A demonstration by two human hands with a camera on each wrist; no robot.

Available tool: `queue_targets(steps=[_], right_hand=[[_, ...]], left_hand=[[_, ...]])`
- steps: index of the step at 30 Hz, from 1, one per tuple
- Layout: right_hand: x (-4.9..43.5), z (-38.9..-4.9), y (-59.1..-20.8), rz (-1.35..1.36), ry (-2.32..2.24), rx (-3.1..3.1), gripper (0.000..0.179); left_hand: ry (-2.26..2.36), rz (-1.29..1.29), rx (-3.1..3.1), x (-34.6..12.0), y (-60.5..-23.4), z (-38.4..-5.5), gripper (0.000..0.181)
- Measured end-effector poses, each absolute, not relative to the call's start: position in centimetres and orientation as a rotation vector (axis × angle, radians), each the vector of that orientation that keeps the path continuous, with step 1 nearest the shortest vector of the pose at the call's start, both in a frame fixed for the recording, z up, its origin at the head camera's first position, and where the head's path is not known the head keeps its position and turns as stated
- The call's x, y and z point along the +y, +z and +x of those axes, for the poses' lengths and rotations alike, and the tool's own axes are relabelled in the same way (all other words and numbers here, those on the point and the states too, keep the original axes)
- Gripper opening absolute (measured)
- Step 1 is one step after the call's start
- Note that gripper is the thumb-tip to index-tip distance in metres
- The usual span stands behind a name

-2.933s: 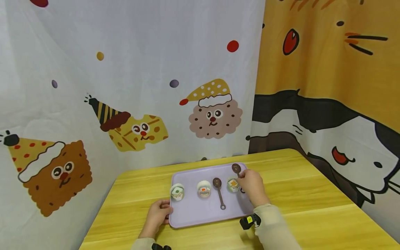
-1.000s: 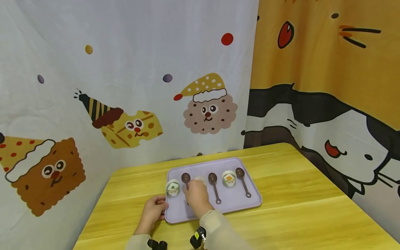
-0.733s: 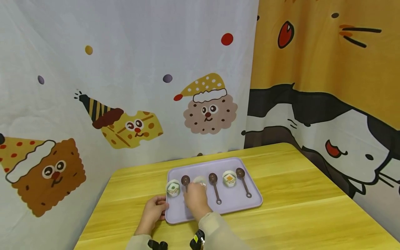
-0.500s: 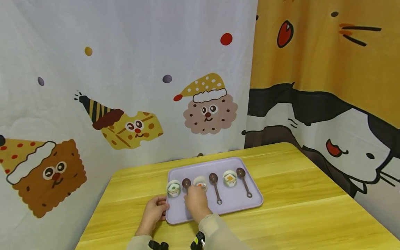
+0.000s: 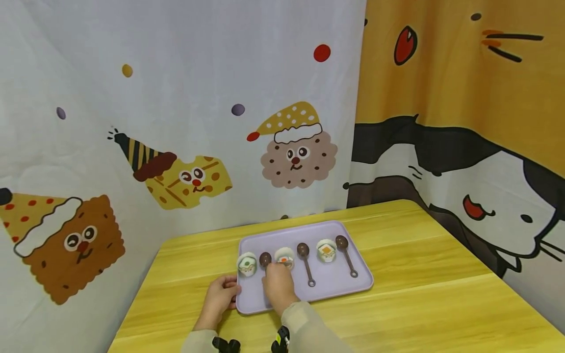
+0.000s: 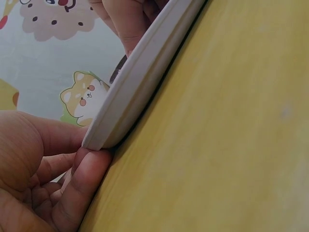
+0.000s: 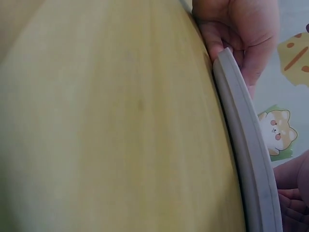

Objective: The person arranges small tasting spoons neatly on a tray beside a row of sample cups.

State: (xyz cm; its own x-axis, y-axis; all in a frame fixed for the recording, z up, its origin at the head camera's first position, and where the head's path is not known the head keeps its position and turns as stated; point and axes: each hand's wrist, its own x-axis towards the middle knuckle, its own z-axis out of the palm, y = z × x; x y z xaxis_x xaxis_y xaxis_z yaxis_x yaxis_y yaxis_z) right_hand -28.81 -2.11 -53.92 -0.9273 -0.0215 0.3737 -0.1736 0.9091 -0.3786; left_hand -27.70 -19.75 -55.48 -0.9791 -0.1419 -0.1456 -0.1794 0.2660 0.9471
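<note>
On a lilac tray (image 5: 328, 282), three small printed cups alternate with three brown spoons. My right hand (image 5: 279, 286) holds the leftmost spoon (image 5: 265, 259), its round bowl showing past the fingers and its handle hidden under the hand. This spoon lies between the green-topped left cup (image 5: 246, 264) and the middle cup (image 5: 284, 258). Further right come the middle spoon (image 5: 306, 263), the right cup (image 5: 326, 251) and the right spoon (image 5: 347, 256). My left hand (image 5: 218, 300) pinches the tray's left edge; in the left wrist view thumb and fingers (image 6: 89, 169) meet at the rim.
The tray rests on a yellow wood-grain table (image 5: 410, 264). Behind it hangs a white curtain (image 5: 190, 83) with cartoon biscuits, and an orange cat-print curtain (image 5: 446, 88) hangs to the right.
The right spoon, held earlier by my right hand, now lies beside the right cup. My right hand is now at the leftmost spoon, which has shifted slightly toward me. My left hand stays at the tray.
</note>
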Motion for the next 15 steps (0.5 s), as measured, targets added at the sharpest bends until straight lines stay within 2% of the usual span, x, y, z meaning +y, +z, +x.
queue_targets(steps=[9,15], right_hand=[[-2.2,-29.2,-54.2,0.138,0.579,-2.713,0.022],[-2.3,-29.0,-53.2,0.139,0.664,-2.698,0.031]], left_hand=[[1.854,-0.308,2.487,-19.9,-55.5,-27.9,0.035],[1.850,-0.310,2.498,-20.0,-55.4,-28.0,0.035]])
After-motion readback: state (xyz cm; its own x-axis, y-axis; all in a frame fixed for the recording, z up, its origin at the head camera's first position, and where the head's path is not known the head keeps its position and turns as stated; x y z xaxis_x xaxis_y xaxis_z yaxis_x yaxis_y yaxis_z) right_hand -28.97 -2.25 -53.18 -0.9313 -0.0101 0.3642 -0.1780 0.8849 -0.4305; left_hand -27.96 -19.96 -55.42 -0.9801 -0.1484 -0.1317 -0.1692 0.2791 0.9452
